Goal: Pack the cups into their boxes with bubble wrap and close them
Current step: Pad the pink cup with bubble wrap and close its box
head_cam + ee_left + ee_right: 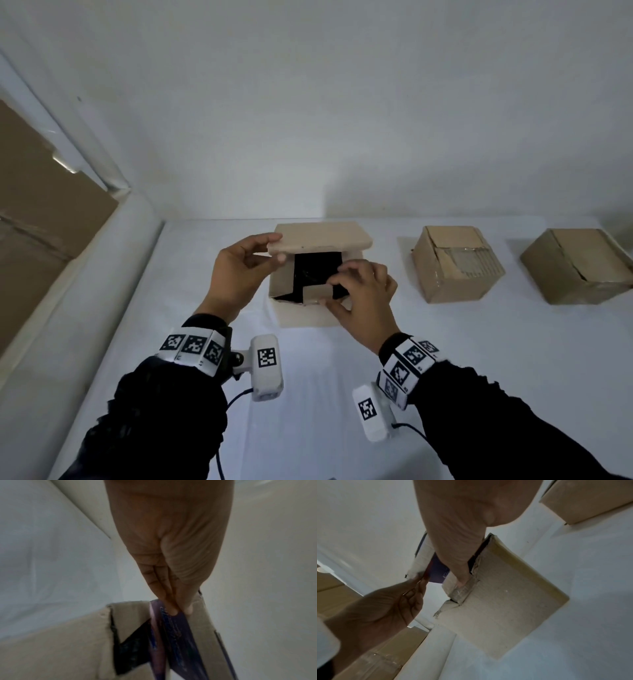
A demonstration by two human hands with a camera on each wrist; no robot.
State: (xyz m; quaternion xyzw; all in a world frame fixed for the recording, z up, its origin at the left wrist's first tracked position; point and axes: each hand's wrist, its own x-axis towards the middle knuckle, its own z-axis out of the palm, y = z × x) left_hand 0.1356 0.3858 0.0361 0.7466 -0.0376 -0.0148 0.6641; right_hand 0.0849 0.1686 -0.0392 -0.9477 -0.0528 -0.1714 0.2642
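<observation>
Head view: left hand (239,270) raised, fingers (270,238) pinching the far flap (320,238). Right hand (363,291) fingers pinch the near flap (317,294) of the open box (305,313).

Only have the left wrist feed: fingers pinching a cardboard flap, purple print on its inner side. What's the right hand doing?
Observer: The right hand pinches the small near flap of the same open box.
Operator: Any other boxes on the table?
Observer: Two, to the right of it: a middle box and a far-right box, both with their flaps down.
Operator: Is the top of mine closed?
Observer: No. In the head view the left hand holds the far flap raised, and a dark opening shows between it and the near flap. I cannot tell what is inside.
</observation>
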